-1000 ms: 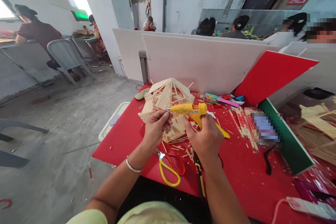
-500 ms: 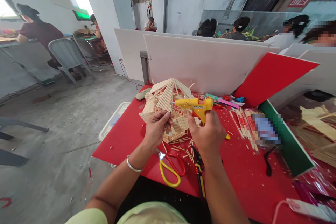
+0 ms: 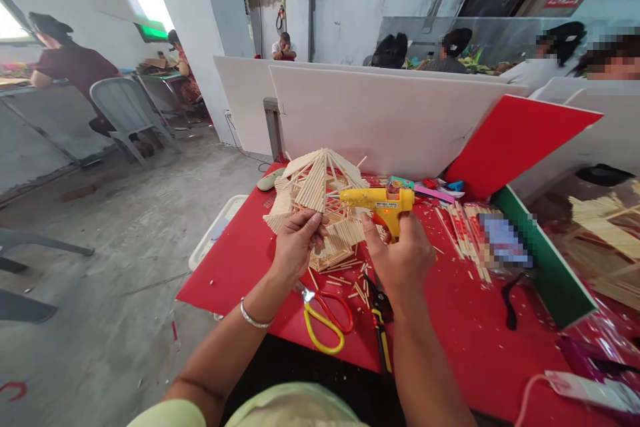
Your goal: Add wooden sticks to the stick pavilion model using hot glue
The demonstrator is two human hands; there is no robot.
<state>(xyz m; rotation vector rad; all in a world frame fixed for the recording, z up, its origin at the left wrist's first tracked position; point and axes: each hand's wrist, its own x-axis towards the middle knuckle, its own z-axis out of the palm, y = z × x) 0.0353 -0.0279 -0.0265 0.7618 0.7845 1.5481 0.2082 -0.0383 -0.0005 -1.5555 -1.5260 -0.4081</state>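
- Now a pale wooden stick house [image 3: 314, 192] sits on the flat red table [image 3: 235, 267] in front of you.
- Your left hand [image 3: 297, 240] pinches the low edge of its roof; I can't tell if a loose stick is there too.
- Your right hand [image 3: 405, 252] wraps around a yellow plastic glue gun [image 3: 374, 199], its tip near the roof.
- This looks like the gluing step.
- Next seems to need a steady pinch, fingers clear of the tip.
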